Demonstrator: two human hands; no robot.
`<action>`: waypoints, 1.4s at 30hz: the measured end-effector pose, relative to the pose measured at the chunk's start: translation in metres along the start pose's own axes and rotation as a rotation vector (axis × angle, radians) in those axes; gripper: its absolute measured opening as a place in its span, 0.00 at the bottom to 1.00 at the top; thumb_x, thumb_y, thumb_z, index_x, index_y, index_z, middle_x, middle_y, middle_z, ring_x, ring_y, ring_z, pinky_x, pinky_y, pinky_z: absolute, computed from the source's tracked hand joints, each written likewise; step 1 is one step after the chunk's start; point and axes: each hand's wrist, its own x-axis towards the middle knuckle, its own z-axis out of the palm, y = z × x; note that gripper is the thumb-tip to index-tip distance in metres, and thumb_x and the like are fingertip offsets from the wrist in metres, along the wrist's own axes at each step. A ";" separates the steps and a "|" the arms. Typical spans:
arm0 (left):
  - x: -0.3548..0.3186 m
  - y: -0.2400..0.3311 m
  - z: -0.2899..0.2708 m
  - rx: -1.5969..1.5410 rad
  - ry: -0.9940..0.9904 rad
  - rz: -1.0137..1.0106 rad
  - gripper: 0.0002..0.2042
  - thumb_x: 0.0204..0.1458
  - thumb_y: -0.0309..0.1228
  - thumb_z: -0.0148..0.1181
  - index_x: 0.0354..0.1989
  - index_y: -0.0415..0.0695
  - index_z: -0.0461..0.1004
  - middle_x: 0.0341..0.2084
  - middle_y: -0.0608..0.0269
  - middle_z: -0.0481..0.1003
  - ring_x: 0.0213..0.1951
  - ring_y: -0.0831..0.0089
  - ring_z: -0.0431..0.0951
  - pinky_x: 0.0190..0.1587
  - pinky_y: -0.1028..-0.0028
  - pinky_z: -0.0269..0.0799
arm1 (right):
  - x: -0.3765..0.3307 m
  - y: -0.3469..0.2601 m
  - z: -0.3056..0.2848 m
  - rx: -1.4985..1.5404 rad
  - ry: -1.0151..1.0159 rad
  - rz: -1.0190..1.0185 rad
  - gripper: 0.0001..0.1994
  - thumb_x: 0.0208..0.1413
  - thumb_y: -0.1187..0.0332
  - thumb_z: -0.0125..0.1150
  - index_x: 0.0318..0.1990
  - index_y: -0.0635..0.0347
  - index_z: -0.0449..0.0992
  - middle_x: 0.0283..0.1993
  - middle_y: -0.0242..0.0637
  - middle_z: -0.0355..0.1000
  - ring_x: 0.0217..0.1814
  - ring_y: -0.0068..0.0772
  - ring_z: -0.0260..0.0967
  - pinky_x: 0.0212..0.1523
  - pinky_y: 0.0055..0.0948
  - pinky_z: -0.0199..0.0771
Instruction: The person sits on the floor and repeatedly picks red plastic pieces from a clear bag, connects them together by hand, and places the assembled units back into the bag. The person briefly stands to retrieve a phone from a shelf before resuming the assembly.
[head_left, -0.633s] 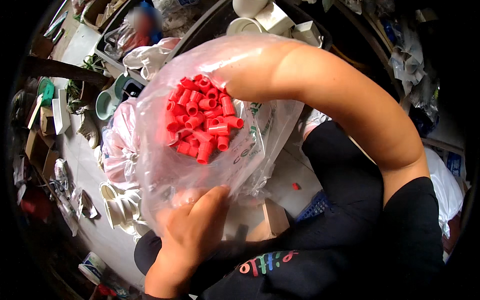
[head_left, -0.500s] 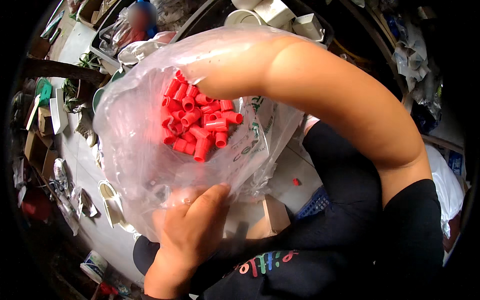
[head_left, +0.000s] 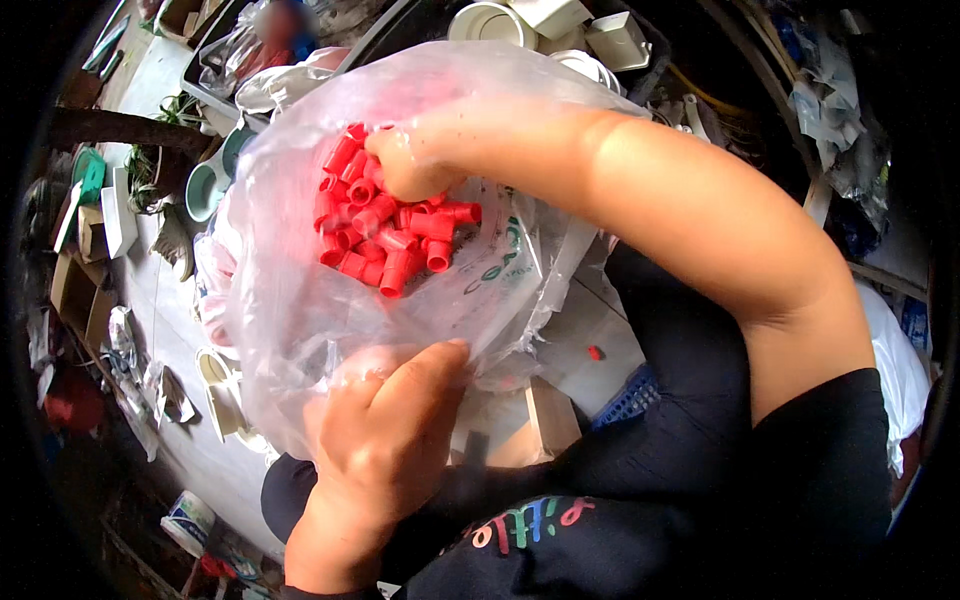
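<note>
Handling red tubular plastic fittings (head_left: 375,213) inside the translucent plastic bag (head_left: 285,330) is, we judge, the step. Our right hand (head_left: 412,165) lies among them, grasp indeterminable; our left hand (head_left: 378,430) clenches the bag's near edge, which the next move likely needs steady.

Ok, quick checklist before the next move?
1. Left hand gripping the near edge of the plastic bag: ok.
2. Bag mouth open, contents visible: ok.
3. Right hand inside the bag, at the red pipe pieces: ok.
4. Right hand's grip on a piece: cannot tell, fingertips hidden.
5. No loose bits outside the bag: not ok, a small red bit lies on the floor.
</note>
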 end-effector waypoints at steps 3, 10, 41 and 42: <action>0.000 -0.001 0.004 0.017 0.075 0.008 0.08 0.36 0.20 0.59 0.28 0.43 0.74 0.18 0.60 0.73 0.18 0.65 0.72 0.18 0.71 0.67 | -0.004 -0.009 0.011 0.080 -0.043 0.002 0.21 0.41 0.72 0.54 0.48 0.59 0.65 0.43 0.49 0.68 0.47 0.48 0.65 0.47 0.35 0.66; 0.003 0.002 0.003 0.005 0.041 0.019 0.08 0.34 0.20 0.60 0.25 0.43 0.73 0.16 0.59 0.71 0.17 0.64 0.71 0.19 0.70 0.66 | -0.043 -0.053 0.038 0.334 -0.171 -0.430 0.21 0.41 0.72 0.55 0.47 0.64 0.65 0.43 0.50 0.67 0.47 0.48 0.65 0.48 0.35 0.64; -0.005 0.003 -0.002 0.014 0.040 -0.020 0.08 0.31 0.20 0.60 0.24 0.44 0.72 0.11 0.62 0.61 0.14 0.66 0.64 0.17 0.71 0.60 | 0.039 0.004 0.019 -0.102 0.107 0.149 0.22 0.41 0.78 0.52 0.49 0.59 0.62 0.44 0.54 0.63 0.44 0.50 0.66 0.43 0.38 0.67; -0.003 0.004 -0.004 0.019 0.015 -0.025 0.08 0.32 0.20 0.60 0.24 0.42 0.73 0.12 0.61 0.64 0.15 0.66 0.66 0.18 0.71 0.61 | 0.035 0.006 0.022 -0.103 0.104 0.164 0.22 0.41 0.78 0.52 0.49 0.59 0.62 0.45 0.55 0.62 0.44 0.50 0.66 0.43 0.39 0.67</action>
